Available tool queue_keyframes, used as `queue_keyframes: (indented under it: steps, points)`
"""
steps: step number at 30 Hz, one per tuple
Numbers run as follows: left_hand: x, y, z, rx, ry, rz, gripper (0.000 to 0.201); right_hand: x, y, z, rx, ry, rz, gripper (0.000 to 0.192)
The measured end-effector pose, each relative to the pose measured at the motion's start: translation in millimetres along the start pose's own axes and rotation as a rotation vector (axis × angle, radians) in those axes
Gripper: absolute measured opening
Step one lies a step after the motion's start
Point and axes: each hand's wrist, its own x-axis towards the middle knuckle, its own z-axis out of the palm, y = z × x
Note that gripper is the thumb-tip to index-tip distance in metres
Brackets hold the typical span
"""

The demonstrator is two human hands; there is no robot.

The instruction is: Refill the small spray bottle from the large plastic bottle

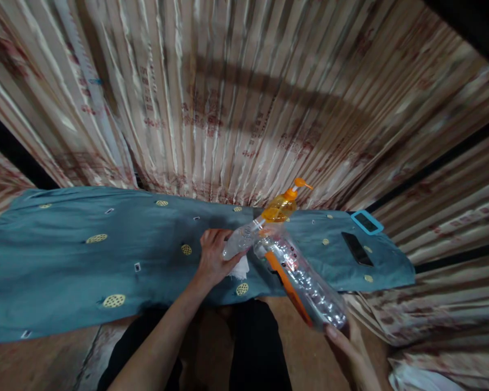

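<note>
Left hand (214, 258) gripped small clear bottle (241, 239), neck tilted toward orange pump bottle (283, 205) standing on teal cloth (85, 260). Right hand (350, 347) cupped base of large clear bottle (305, 282), angled over cloth edge. Contents: couldn't tell.

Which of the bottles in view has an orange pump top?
The amber pump bottle standing on the teal cloth, behind the two clear plastic bottles: the smaller in the left hand, the larger held by the right hand.

I see dim warm light | broad shadow across the curtain (244, 92) | strong fisheye bending at edges | overall soft blur | corners dark
</note>
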Motion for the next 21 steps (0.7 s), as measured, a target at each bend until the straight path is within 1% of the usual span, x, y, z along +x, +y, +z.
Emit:
queue_keyframes:
  steps: [3,6,11,13,15,18,21]
  points:
    - [0,0,-0.6,0.007,-0.016,-0.012,0.041,-14,19,21,0.233,-0.088,0.160,0.059]
    - [-2,-1,-1.9,0.004,-0.022,-0.020,0.044,-21,30,42,0.429,-0.185,0.268,0.054]
    - [-6,-5,-5.9,-0.086,-0.032,-0.065,0.058,-28,31,76,0.656,-0.350,0.363,0.061]
    - [-9,-8,-10.4,-0.165,-0.004,-0.102,0.064,-31,30,90,0.717,-0.416,0.377,0.063]
    - [-13,-9,-18.5,-0.283,0.063,-0.163,0.064,-33,31,103,0.761,-0.482,0.385,0.064]
    - [-25,-9,-37.9,-0.490,0.172,-0.293,0.060,-34,35,124,0.807,-0.573,0.386,0.063]
    - [-49,-4,-60.3,-0.681,0.168,-0.372,0.069,-33,45,147,0.828,-0.651,0.362,0.058]
